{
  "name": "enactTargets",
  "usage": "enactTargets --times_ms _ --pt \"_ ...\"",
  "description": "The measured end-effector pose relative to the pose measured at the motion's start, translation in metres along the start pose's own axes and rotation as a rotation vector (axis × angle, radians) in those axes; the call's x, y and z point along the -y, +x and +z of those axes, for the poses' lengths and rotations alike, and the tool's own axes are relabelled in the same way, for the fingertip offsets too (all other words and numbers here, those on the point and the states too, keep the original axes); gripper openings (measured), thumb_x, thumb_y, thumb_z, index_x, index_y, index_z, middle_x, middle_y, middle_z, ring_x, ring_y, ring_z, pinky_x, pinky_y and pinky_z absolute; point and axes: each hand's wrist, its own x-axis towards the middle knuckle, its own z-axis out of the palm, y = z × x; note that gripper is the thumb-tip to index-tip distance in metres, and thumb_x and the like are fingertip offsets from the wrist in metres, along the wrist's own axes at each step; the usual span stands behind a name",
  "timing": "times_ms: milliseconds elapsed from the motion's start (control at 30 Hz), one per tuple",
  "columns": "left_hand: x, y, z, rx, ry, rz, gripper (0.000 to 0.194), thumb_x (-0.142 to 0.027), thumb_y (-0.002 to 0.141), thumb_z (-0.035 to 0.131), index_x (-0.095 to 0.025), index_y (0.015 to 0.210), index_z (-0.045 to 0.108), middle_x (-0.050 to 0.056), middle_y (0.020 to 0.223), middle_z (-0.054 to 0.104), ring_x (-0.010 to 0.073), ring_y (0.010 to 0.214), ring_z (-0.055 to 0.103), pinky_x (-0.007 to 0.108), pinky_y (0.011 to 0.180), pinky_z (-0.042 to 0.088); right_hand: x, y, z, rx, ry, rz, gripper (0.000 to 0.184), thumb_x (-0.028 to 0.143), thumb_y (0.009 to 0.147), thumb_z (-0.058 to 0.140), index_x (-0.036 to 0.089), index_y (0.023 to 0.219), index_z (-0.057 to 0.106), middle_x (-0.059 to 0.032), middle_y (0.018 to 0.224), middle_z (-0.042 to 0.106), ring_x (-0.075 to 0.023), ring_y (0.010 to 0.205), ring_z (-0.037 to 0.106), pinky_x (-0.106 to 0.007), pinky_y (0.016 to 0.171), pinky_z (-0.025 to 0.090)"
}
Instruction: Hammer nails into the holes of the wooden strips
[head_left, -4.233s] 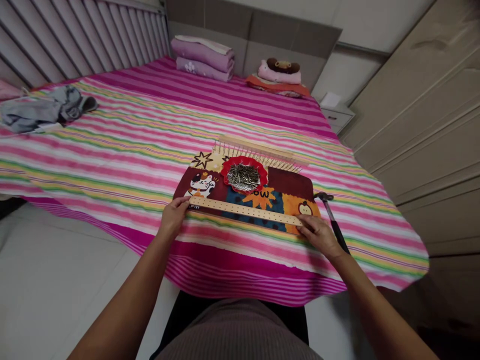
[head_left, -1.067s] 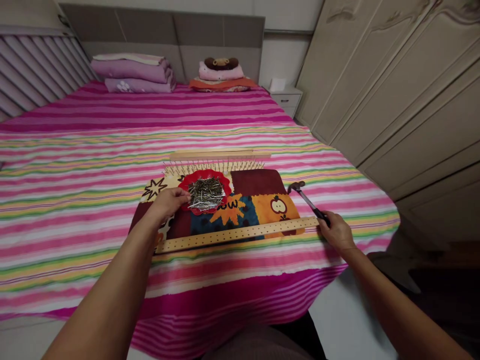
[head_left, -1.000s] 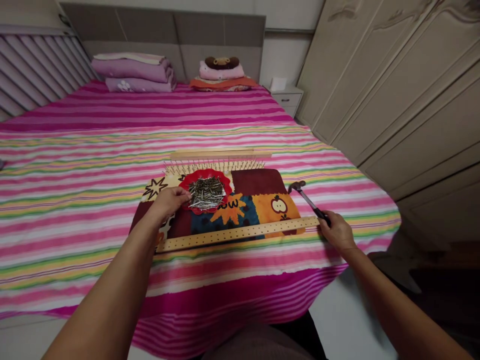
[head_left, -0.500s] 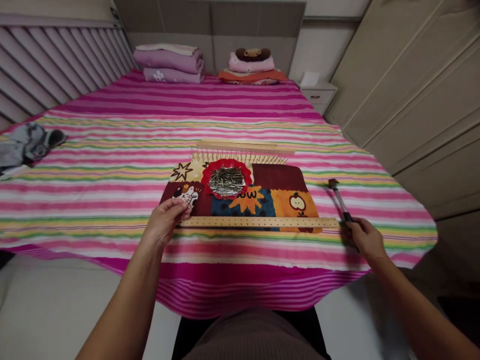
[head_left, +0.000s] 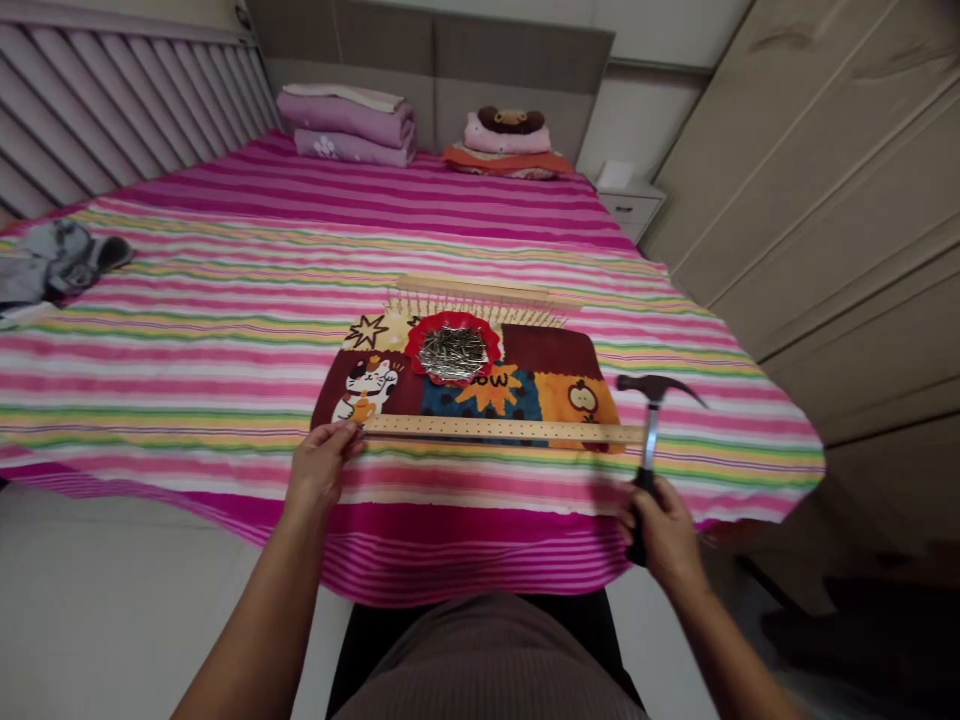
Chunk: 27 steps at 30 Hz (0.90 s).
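Clutching hammer [head_left: 651, 438], right grip [head_left: 666, 528] closed

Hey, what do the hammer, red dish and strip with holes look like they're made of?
Hammer: metal shaft, judging by its bright shine; dull black grip, probably rubber or plastic. Red dish: likely plastic, evenly coloured with a scalloped rim. Strip with holes: probably wood, pale tan and matt.
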Motion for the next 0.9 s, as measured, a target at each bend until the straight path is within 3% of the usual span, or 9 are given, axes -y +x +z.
enactTargets --times_ms 200,333,600,667,833,900 --pt "0.007 0.001 0.001 0.011 0.023 0.086 0.028 -0.025 0.044 0.079 -0.014 0.063 0.063 0.0 0.068 0.064 0.0106 0.06 0.059 0.021 0.051 0.051 -0.014 0.008 0.055 0.098 -0.085 -0.093 0.022 0.033 0.067 0.064 0.023 0.072 0.045 0.0134 0.039 0.044 -0.0058 0.026 0.036 -0.016 0.026 0.028" --pt "0.007 0.0 0.003 -0.005 0.037 0.117 0.031 -0.03 0.041 0.08 -0.016 0.059 0.06 -0.001 0.065 0.063 0.0103 0.06 0.056 0.022 0.055 0.05 -0.015 0.016 0.073 0.074 -0.094 -0.12 0.023 0.033 0.068 0.065 0.022 0.072 0.046 0.014 0.041 0.043 -0.005 0.026 0.035 -0.017 0.026 0.028" --pt "0.012 -0.002 0.007 0.016 0.112 0.143 0.03 -0.032 0.045 0.077 -0.016 0.063 0.061 -0.003 0.063 0.061 0.0107 0.062 0.056 0.027 0.066 0.05 -0.023 0.012 0.073 0.1 -0.023 -0.072 0.022 0.032 0.07 0.065 0.023 0.077 0.046 0.0143 0.041 0.044 -0.0063 0.025 0.036 -0.017 0.024 0.028" --pt "0.005 0.0 0.005 0.015 0.096 0.128 0.026 -0.029 0.047 0.075 -0.015 0.063 0.06 -0.002 0.063 0.062 0.011 0.062 0.057 0.026 0.064 0.051 -0.025 0.009 0.071 0.099 -0.017 -0.07 0.021 0.031 0.07 0.064 0.023 0.076 0.046 0.0139 0.041 0.044 -0.0062 0.026 0.036 -0.017 0.024 0.029" --pt "-0.019 0.004 -0.01 -0.116 0.005 0.205 0.021 -0.024 0.05 0.072 -0.015 0.065 0.06 -0.003 0.059 0.059 0.0096 0.056 0.056 0.023 0.055 0.048 -0.022 -0.008 0.065 0.141 -0.021 -0.126 0.019 0.029 0.073 0.063 0.023 0.075 0.045 0.0132 0.042 0.045 -0.0065 0.028 0.038 -0.017 0.028 0.031" --pt "-0.022 0.001 -0.01 -0.1 -0.003 0.217 0.023 -0.023 0.05 0.073 -0.015 0.067 0.061 -0.003 0.06 0.06 0.0098 0.057 0.057 0.023 0.056 0.048 -0.015 -0.016 0.065 0.19 -0.001 -0.146 0.019 0.03 0.077 0.062 0.023 0.076 0.045 0.0124 0.044 0.045 -0.0069 0.032 0.042 -0.017 0.032 0.036"
